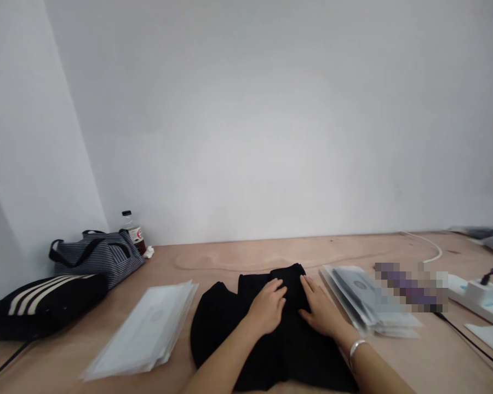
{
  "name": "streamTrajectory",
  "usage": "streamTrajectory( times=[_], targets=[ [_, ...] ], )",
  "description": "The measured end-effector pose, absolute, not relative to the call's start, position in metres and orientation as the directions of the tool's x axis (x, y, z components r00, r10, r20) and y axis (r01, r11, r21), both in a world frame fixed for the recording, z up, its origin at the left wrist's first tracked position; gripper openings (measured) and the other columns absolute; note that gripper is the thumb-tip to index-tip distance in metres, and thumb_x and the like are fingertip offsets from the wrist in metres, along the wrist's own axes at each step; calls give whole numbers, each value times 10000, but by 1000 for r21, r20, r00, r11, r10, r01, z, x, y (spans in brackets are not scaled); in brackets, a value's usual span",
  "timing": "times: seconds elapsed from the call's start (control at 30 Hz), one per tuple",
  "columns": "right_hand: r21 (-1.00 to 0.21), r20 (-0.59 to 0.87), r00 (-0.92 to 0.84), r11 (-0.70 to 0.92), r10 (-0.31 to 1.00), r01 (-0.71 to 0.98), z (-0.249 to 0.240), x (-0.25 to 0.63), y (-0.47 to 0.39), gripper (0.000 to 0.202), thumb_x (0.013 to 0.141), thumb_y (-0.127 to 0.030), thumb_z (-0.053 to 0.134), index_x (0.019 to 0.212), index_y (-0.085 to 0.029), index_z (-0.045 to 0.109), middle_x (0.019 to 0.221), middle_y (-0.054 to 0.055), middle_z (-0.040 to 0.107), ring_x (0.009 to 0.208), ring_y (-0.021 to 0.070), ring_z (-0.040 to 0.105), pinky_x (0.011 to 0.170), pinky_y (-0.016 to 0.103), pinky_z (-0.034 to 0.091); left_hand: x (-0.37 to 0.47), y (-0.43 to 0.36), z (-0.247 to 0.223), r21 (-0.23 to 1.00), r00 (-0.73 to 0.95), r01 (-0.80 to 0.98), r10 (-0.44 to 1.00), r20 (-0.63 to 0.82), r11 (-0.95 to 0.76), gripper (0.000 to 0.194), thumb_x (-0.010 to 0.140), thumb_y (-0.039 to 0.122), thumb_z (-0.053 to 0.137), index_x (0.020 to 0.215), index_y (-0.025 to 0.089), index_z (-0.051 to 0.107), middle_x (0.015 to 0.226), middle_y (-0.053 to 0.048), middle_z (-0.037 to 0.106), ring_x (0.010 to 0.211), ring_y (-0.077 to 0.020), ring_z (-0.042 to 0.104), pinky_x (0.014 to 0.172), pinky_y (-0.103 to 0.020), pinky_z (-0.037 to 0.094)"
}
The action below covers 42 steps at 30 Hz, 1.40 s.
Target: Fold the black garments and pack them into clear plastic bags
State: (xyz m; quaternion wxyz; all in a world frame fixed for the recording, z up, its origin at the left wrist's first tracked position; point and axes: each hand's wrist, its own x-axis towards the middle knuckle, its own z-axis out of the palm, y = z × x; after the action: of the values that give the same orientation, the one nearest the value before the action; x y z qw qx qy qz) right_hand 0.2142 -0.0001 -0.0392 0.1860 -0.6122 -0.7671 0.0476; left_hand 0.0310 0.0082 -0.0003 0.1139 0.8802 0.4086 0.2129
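A black garment (267, 350) lies partly folded on the wooden table in front of me; its exact kind cannot be made out. My left hand (267, 306) rests on its upper middle, fingers stretched forward and slightly bent. Flat against the garment's right side lies my right hand (318, 306), with its fingers extended and the thumb apart. A silver bracelet (355, 350) circles the right wrist. Neither hand grips anything. The near edge of the garment is partly hidden by my forearms.
Clear plastic bags (148, 328) are stacked at left; packed bags (361, 295) lie at right. Beyond are a pixelated object (411, 287) with a cable and a power strip (480, 298). A striped bag (94, 254), a black bag (45, 301) and a bottle (134, 232) stand far left.
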Motion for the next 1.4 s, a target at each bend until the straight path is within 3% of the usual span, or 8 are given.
streamTrajectory(
  times=[0.2, 0.37, 0.5, 0.67, 0.83, 1.13, 1.27, 1.4],
  targets=[
    [-416, 258, -158, 257, 953, 872, -56, 229, 7, 842, 540, -26, 397, 1340, -27, 133, 1339, 197, 296, 1230, 233, 277, 1018, 378, 221, 68, 19, -17, 457, 614, 626, 761, 209, -631, 568, 709, 219, 542, 1259, 159, 413, 1344, -81, 359, 1250, -250, 263, 1034, -408, 186],
    [-475, 242, -67, 179, 968, 862, -56, 225, 6, 829, 565, 1, 400, 1343, -30, 115, 1300, 209, 356, 1190, 246, 351, 978, 360, 287, 79, 22, -31, 558, 486, 619, 828, 280, -553, 394, 777, 205, 471, 1164, 156, 526, 1251, -93, 480, 1211, -271, 337, 1011, -458, 205],
    [-455, 243, -43, 153, 969, 877, -49, 220, 0, 800, 582, 8, 399, 1336, 13, 134, 1308, 227, 338, 1188, 259, 352, 955, 338, 321, 82, 27, -34, 673, 284, 587, 893, 349, -450, 329, 835, 199, 395, 1119, 165, 558, 1142, -72, 580, 1112, -207, 476, 968, -353, 325],
    [-396, 196, -173, 239, 965, 887, -36, 212, -6, 746, 569, 24, 360, 1295, -145, 354, 1316, 72, 389, 1234, 196, 278, 996, 328, 267, 62, 35, -33, 793, -64, 535, 922, 381, -291, 360, 833, 79, 314, 1138, 137, 497, 1107, -98, 591, 1030, -192, 539, 878, -319, 415],
    [-320, 93, -199, 219, 975, 922, -30, 207, -8, 596, 640, -10, 351, 1190, -183, 504, 1309, 64, 395, 1227, 216, 292, 994, 376, 247, 17, 29, -29, 813, -110, 510, 917, 385, -280, 534, 719, -45, 371, 1212, 160, 384, 1033, -67, 606, 987, -166, 556, 892, -312, 401],
    [-169, 90, -158, 172, 983, 971, -22, 202, -17, 529, 701, -38, 316, 1189, -131, 499, 1287, 128, 416, 1160, 236, 395, 930, 392, 307, -11, 9, -43, 520, 32, 769, 836, 548, -371, 626, 680, -18, 398, 1284, 122, 311, 1259, -140, 397, 1185, -244, 367, 973, -402, 326],
    [-78, 152, -158, 171, 976, 982, -16, 198, -22, 452, 742, -146, 346, 1156, -166, 527, 1263, 122, 448, 1196, 300, 323, 957, 558, 129, -5, -1, -30, 220, 297, 814, 711, 637, -537, 430, 730, 35, 407, 1101, 206, 542, 1330, -82, 329, 1270, -266, 183, 1012, -483, 207],
    [-103, 177, -282, 303, 943, 947, -16, 191, -20, 467, 765, -195, 344, 1215, -175, 468, 1313, 106, 388, 1259, 234, 208, 1002, 488, -10, 8, -1, -19, 64, 544, 758, 684, 485, -649, 261, 844, 289, 420, 1030, 299, 604, 1389, -34, 267, 1280, -290, 138, 996, -562, 110]
  ],
)
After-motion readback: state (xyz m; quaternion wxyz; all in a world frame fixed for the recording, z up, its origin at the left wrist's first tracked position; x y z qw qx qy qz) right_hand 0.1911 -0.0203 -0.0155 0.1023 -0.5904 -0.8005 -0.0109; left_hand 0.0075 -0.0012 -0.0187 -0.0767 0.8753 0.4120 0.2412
